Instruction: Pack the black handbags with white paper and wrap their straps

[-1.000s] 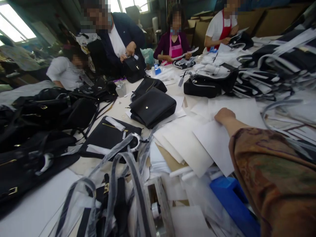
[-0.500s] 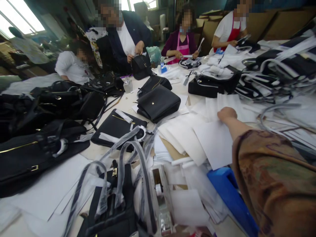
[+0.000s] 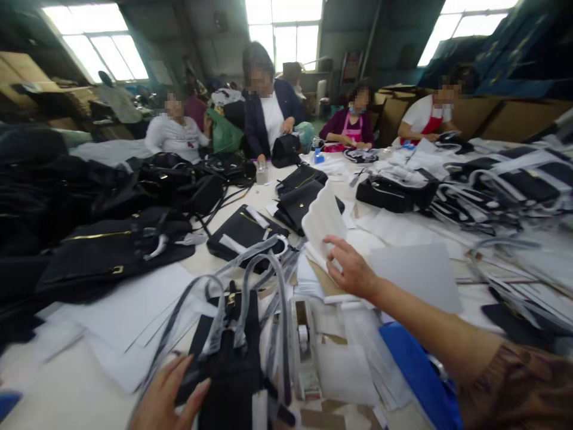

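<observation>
In front of me lies a black bag [image 3: 230,373] with its handles [image 3: 280,298] wrapped in clear plastic. My left hand [image 3: 168,397] is at its left side with fingers spread, holding nothing; whether it touches the bag I cannot tell. Farther out, my right hand [image 3: 351,269] pinches the edge of a white foam sheet [image 3: 323,218], which stands up curled from a stack of sheets. Under my right wrist and forearm lie a pale paper sheet [image 3: 416,272] and a blue object [image 3: 416,376]. A tape dispenser [image 3: 307,352] stands right of the bag.
Black bags [image 3: 120,251] are piled on the left, and more wrapped bags [image 3: 528,185] on the right. A flat black bag [image 3: 246,236] lies ahead. White papers [image 3: 129,310] cover the table's left side. Several co-workers sit or stand across the table.
My right hand has moved left from the far papers and now has a foam sheet raised. My left hand has come into view beside the near bag. The view has tilted up.
</observation>
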Available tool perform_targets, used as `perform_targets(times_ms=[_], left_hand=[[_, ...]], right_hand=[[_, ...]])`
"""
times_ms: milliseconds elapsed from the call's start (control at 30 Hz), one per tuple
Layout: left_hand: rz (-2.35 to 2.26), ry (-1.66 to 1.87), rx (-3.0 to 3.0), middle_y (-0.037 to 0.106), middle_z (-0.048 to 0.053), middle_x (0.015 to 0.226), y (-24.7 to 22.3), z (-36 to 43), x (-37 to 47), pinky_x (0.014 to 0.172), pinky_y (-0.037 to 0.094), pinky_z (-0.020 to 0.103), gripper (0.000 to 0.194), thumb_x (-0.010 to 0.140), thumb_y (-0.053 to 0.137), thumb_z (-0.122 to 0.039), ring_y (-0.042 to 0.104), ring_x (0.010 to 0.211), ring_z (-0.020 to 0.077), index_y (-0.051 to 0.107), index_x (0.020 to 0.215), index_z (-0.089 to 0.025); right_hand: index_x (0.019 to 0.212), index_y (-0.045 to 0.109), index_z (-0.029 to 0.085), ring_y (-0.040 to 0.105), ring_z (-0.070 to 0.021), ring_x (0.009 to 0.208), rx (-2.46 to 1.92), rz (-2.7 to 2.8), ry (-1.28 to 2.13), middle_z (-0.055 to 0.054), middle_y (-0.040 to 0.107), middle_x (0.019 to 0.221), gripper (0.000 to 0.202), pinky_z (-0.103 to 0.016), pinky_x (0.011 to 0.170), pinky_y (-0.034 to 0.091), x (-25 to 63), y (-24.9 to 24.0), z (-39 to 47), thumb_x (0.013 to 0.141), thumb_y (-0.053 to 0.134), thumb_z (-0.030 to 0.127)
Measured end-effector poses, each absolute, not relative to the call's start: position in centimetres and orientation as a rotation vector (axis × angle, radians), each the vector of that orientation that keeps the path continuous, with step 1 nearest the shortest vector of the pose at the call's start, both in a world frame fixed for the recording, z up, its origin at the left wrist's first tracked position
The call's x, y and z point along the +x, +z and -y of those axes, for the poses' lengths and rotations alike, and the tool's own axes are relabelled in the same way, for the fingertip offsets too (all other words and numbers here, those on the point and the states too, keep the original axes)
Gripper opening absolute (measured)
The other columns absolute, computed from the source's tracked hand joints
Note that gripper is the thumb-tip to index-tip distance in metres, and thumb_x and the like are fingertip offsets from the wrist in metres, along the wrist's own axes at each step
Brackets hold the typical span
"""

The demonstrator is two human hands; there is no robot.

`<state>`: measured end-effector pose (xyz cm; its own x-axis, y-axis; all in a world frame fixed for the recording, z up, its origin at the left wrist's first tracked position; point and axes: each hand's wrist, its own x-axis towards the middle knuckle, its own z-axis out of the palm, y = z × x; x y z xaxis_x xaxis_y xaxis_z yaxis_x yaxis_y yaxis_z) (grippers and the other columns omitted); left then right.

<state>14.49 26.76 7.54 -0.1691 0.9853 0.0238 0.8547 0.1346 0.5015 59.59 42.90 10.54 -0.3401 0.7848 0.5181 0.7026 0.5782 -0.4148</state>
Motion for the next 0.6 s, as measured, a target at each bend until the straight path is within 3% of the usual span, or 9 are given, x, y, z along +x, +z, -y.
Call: perform_targets(times_ms=[67, 133, 200, 300, 467, 600], left_hand=[[-1.747, 0.666, 1.556, 0.062, 0.007, 0.137, 9.9, -26.3, 17.8, 0.101, 0.052, 0.041, 0.057, 0.082, 0.058, -0.056, 0.06, 0.123, 0.028, 0.06, 0.131, -0.027], [-1.453, 0.846, 1.413, 0.054, 0.012, 0.145, 11.5, -26.5, 21.0, 0.102, 0.052, 0.041, 0.072, 0.084, 0.058, -0.059, 0.054, 0.131, 0.0283, 0.046, 0.145, -0.022], [-1.546, 1.024, 1.38, 0.061, 0.016, 0.136, 12.0, -27.1, 22.4, 0.11, 0.046, 0.042, 0.069, 0.079, 0.068, -0.056, 0.055, 0.129, 0.0291, 0.057, 0.134, -0.016], [-1.92, 1.311, 1.043, 0.071, 0.016, 0.119, 11.7, -27.1, 19.9, 0.103, 0.051, 0.041, 0.045, 0.087, 0.064, -0.045, 0.065, 0.115, 0.027, 0.066, 0.116, -0.011], [-2.183, 1.533, 0.911, 0.072, 0.016, 0.117, 12.3, -24.3, 11.3, 0.101, 0.053, 0.038, 0.04, 0.086, 0.067, -0.036, 0.068, 0.109, 0.0247, 0.067, 0.114, -0.008], [-2.235, 1.457, 1.057, 0.072, 0.014, 0.116, 12.9, -22.1, 8.8, 0.101, 0.052, 0.035, 0.04, 0.085, 0.067, -0.037, 0.068, 0.109, 0.0234, 0.068, 0.113, -0.009]], right_hand=[[0.091, 0.055, 0.02, 0.046, -0.03, 0.133, -0.995, 2.222, 0.265, -0.017, 0.053, 0.137, 0.014, -0.049, 0.105, 0.042, 52.0, 11.0, -38.5, 0.082, 0.052, 0.01], [0.094, 0.057, 0.019, 0.045, -0.0313, 0.133, -0.818, 2.306, 0.379, -0.019, 0.053, 0.137, 0.016, -0.051, 0.103, 0.043, 45.6, 11.2, -34.4, 0.082, 0.051, 0.009], [0.1, 0.058, 0.018, 0.046, -0.0309, 0.132, -0.654, 2.361, 0.498, -0.02, 0.051, 0.139, 0.019, -0.051, 0.102, 0.044, 40.9, 11.4, -31.4, 0.084, 0.049, 0.01], [0.109, 0.057, 0.018, 0.048, -0.0287, 0.13, -0.573, 2.362, 0.652, -0.019, 0.05, 0.141, 0.021, -0.049, 0.103, 0.044, 37.8, 11.2, -29.4, 0.089, 0.05, 0.015], [0.109, 0.058, 0.016, 0.057, -0.0264, 0.115, -1.104, 2.34, 0.789, -0.015, 0.062, 0.116, 0.021, -0.044, 0.1, 0.045, 39.1, 8.5, -29.4, 0.09, 0.054, 0.023], [0.118, 0.061, 0.013, 0.062, -0.0276, 0.108, -1.435, 2.596, 1.042, -0.016, 0.065, 0.116, 0.037, -0.04, 0.096, 0.046, 39.0, 5.8, -27.9, 0.089, 0.059, 0.035]])
